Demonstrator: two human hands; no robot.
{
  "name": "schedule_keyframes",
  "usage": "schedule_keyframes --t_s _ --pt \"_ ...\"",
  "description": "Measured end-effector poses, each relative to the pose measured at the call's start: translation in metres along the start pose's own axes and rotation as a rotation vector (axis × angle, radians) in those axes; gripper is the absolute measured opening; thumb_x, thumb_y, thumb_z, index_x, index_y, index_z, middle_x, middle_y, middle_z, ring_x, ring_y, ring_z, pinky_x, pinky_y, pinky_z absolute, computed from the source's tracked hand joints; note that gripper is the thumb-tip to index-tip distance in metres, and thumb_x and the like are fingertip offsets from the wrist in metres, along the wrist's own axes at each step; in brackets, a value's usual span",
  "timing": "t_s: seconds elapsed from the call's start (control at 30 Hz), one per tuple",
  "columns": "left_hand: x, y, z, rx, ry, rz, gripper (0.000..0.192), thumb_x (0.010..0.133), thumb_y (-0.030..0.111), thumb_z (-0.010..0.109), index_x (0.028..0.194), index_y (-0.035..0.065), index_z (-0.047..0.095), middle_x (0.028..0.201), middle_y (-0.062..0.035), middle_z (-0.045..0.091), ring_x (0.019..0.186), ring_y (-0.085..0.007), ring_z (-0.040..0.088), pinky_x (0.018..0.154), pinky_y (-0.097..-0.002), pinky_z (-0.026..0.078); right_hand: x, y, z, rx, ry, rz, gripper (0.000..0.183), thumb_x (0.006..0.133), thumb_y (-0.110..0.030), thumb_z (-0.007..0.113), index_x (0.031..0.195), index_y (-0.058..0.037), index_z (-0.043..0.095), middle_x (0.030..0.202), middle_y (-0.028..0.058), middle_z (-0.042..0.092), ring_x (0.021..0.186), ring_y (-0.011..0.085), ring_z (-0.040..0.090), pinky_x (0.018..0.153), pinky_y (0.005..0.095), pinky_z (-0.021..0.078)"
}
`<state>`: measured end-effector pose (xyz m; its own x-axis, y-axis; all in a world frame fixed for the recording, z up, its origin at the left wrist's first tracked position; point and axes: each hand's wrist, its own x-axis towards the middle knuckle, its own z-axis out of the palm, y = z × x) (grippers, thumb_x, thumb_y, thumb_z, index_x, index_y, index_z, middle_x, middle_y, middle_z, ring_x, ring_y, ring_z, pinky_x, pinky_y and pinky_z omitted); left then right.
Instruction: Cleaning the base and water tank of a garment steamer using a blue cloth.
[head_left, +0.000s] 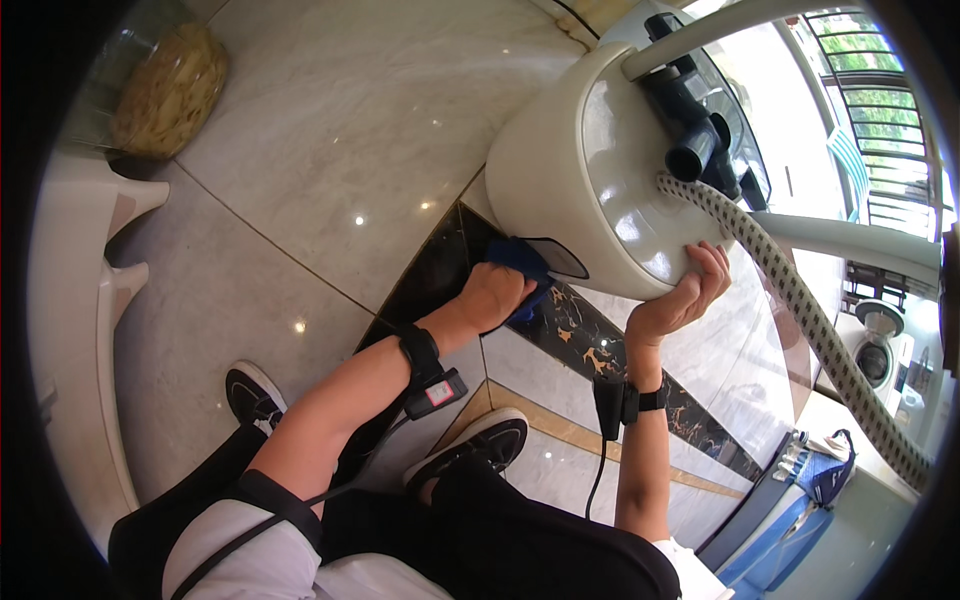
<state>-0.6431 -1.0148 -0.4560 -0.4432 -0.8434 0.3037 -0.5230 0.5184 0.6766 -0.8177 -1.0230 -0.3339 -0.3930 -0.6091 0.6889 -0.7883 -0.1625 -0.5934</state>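
A large cream-white appliance body (540, 165), rounded like a bucket, stands on the tiled floor before me. My left hand (499, 292) is closed on a dark blue cloth (517, 259), which lies against the appliance's lower side by a dark-edged oval label. My right hand (682, 296) cups the rim of its glossy top, fingers curled over the edge and thumb side hidden. From the top comes a woven patterned hose (795, 277). Black pipe fittings (697, 142) and a pale curved tube (705, 37) are beside it.
A white plastic piece of furniture (71, 315) stands at the left, near a glass container (169, 90). Blue folded items (780, 532) with a cloth on them are at the lower right. A washing machine (874, 360) and barred windows (862, 97) are farther right. My shoes rest on the tiles.
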Motion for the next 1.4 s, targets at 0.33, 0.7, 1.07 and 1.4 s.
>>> schedule_keyframes --t_s 0.33,0.7,1.07,1.4 --pt "0.005 -0.006 -0.035 0.027 -0.233 -0.089 0.021 0.077 0.019 0.062 0.068 0.0001 0.059 0.061 -0.017 0.057 0.059 -0.0336 0.057 0.055 -0.0393 0.046 -0.069 -0.015 -0.044 0.292 -0.117 0.306 0.034 0.084 -0.002 0.052 0.117 -0.0008 0.042 0.123 0.0108 0.04 0.11 0.0165 0.044 0.094 0.0279 0.0358" --pt "0.021 0.045 -0.108 -1.103 -0.876 -0.215 0.043 0.074 0.013 0.072 0.113 0.0041 0.056 0.107 -0.0045 0.056 0.096 -0.0133 0.055 0.082 -0.0278 0.045 -0.114 -0.038 -0.06 0.779 -1.146 0.941 0.039 0.08 -0.011 0.068 0.115 -0.0008 0.052 0.106 0.0048 0.058 0.095 0.0124 0.054 0.084 0.0279 0.0443" --pt "0.079 0.035 -0.156 -0.746 -0.857 0.004 0.047 0.081 0.012 0.064 0.126 0.0078 0.049 0.102 -0.0068 0.058 0.088 -0.0139 0.055 0.075 -0.0264 0.048 -0.066 -0.045 -0.151 1.257 -0.392 1.206 0.064 0.077 -0.028 0.05 0.128 0.0085 0.035 0.125 0.0239 0.047 0.113 0.0344 0.05 0.099 0.0447 0.0378" --pt "0.19 0.009 -0.127 0.032 0.066 0.182 0.07 0.078 0.032 0.068 0.132 0.0002 0.036 0.123 -0.0195 0.045 0.115 -0.0316 0.045 0.097 -0.0354 0.036 -0.002 -0.062 0.002 -0.594 -0.715 -0.533 0.024 0.068 -0.031 0.07 0.083 -0.0131 0.066 0.083 0.0108 0.054 0.1 0.037 0.049 0.104 0.0525 0.0255"
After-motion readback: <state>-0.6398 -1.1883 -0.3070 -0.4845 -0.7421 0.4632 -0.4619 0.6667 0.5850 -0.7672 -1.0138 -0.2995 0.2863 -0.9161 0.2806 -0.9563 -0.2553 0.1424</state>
